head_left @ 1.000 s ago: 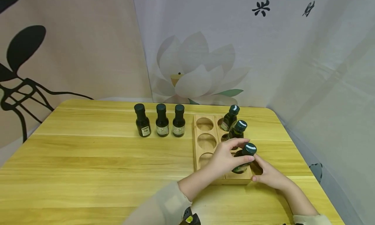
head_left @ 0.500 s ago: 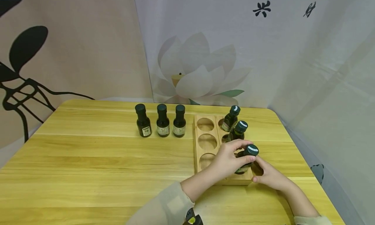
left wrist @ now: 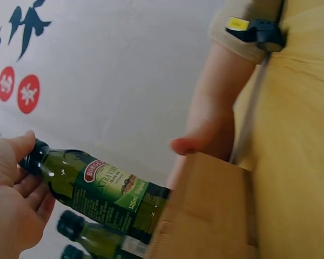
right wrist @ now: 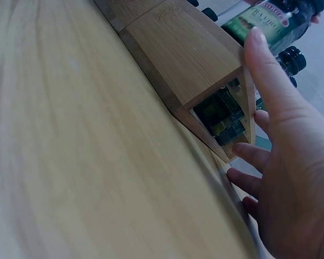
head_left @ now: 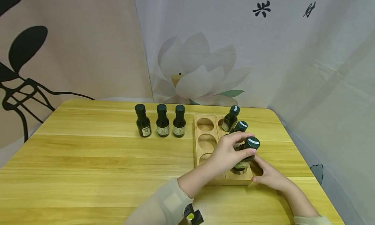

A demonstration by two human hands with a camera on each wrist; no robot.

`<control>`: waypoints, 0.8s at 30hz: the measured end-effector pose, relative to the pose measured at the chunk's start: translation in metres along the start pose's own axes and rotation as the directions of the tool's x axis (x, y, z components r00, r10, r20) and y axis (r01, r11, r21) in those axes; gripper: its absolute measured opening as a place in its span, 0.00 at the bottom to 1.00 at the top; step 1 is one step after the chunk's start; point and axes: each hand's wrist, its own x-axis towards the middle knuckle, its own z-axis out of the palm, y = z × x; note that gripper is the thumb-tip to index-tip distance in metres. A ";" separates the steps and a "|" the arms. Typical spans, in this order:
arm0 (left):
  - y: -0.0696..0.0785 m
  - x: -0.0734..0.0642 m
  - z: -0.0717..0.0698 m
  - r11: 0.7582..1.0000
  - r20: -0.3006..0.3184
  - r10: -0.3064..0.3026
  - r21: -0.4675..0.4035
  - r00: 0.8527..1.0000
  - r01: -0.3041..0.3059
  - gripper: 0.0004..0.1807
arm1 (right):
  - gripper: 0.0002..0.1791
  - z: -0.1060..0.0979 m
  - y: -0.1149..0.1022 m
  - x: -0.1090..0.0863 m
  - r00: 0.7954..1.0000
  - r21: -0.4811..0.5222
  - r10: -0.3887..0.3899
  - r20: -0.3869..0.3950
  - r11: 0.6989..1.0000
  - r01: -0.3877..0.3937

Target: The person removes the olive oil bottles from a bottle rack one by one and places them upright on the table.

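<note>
My left hand (head_left: 228, 153) grips a small green olive oil bottle (left wrist: 108, 183) by its neck, just under the dark cap. The bottle tilts over the front right hole of a wooden rack (head_left: 234, 182); its base is at the hole, and how deep it sits is unclear. My right hand (head_left: 269, 175) rests against the rack's right end, fingers spread and relaxed, thumb by the front corner. Two more green bottles stand in the right column, a far one (head_left: 230, 119) and a middle one (head_left: 241, 126), the latter partly behind my left hand.
Three dark bottles with pale labels, a left one (head_left: 143, 122), a middle one (head_left: 162, 120) and a right one (head_left: 179, 121), stand left of the rack on the wooden table (head_left: 88, 160). Round holes (head_left: 205, 124) line the rack's left column. A printed cloth (head_left: 205, 16) hangs behind.
Over the last half second my left hand has lifted the bottle slightly, showing more of its lower part. My right hand stays where it was, as do the other bottles.
</note>
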 end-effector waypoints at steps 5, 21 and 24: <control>0.011 0.004 -0.008 0.999 0.003 0.000 -0.050 1.000 0.000 0.20 | 0.53 0.000 0.001 0.000 1.000 -0.013 -0.005 -0.007 1.000 0.005; 0.033 0.012 -0.058 0.998 -0.035 0.069 -0.010 0.997 -0.069 0.20 | 0.53 -0.002 0.005 0.004 0.998 -0.049 -0.061 0.020 0.997 0.062; 0.033 0.011 -0.068 0.997 -0.054 0.079 0.022 0.995 -0.078 0.20 | 0.53 -0.001 0.004 0.004 0.998 -0.063 -0.060 0.017 0.996 0.061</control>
